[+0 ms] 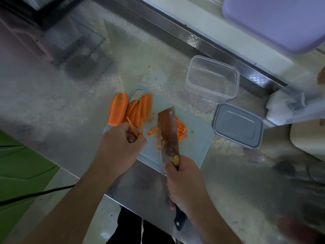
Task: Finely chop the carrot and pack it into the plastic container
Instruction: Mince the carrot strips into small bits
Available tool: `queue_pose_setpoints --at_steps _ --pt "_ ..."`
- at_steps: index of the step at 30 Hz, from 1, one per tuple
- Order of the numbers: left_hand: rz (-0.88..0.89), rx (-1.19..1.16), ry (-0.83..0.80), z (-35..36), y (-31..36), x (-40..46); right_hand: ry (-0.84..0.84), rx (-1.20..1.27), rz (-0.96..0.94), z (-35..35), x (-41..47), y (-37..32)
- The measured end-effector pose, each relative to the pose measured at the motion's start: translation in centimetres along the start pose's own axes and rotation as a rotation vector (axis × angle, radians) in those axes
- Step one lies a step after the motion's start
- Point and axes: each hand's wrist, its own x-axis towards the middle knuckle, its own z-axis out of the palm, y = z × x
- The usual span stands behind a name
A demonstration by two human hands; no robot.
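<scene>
- The person stands at a steel desk (70, 95) with a pale cutting board (197, 138) lying near its front edge.
- The left hand (121, 143) is at the board's left side, its fingers (139, 140) curled round a few thin carrot strips (134, 128) that stick up out of the fist.
- The right hand (182, 184) grips the dark handle of a cleaver (169, 134); the fingers are wrapped tight round it, and the handle's end shows below the hand.
- The cleaver's broad blade lies over the middle of the board, pointing away from the person, with carrot bits on both sides of it.
- A heap of finely chopped carrot (181, 129) sits on the board just right of the blade; looser bits lie to its left.
- At the board's far left corner lies a big uncut carrot piece (117, 110), partly over the edge, with long carrot slices (142, 108) leaning beside it.
- The clear plastic container (212, 78) stands on the desk beyond the board's right corner, open; a small orange speck shows at its near wall.
- Its lid (238, 125) lies flat on the desk just right of the board, near the container.
- A lilac tray (281, 22) fills the upper right corner.
</scene>
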Motion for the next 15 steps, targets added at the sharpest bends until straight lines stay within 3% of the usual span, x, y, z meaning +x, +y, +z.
queue_pose_setpoints --at_steps 5,12,15 --pt "0.013 0.001 0.025 0.1 0.2 0.2 0.02 0.058 0.002 -1.4 0.0 -0.1" --pt "0.044 0.013 0.054 -0.4 -0.1 0.2 -0.082 0.129 0.0 2.1 -0.7 -0.7" --pt "0.047 -0.002 0.028 -0.5 -0.2 0.3 -0.051 0.111 0.028 2.8 -0.7 -0.2"
